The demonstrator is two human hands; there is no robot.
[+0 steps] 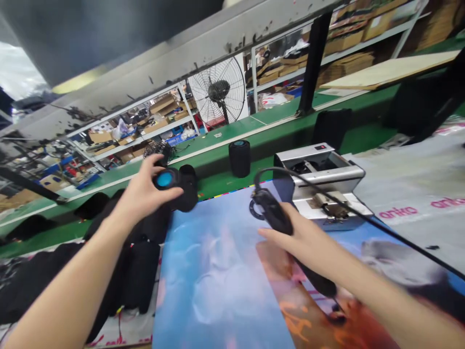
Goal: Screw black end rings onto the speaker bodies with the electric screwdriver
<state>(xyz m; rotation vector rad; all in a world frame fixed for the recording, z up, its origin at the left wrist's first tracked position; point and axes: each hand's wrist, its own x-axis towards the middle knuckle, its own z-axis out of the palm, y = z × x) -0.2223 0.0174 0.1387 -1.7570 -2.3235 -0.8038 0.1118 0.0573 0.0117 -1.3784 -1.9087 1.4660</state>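
Observation:
My left hand [143, 186] is curved round a black cylinder [175, 180] with a blue round end, thumb in front and fingertips above. A second black cylindrical piece [188, 194] sits right beside it, partly hidden. My right hand [303, 237] is wrapped round a black corded electric screwdriver [272, 211]. The cord leaves its upper end, near a hanging ring, and its lower end slants down to the right. Below both hands lies a glossy printed sheet [214, 271], blue on the left and orange on the right.
A silver screw feeder [319, 186] stands behind my right hand. Another black cylinder [240, 159] stands upright on the green bench [214, 177]. Black pieces [138, 276] are heaped at left. A screwdriver cord [381, 228] crosses to the right. A metal beam [174, 53] spans overhead.

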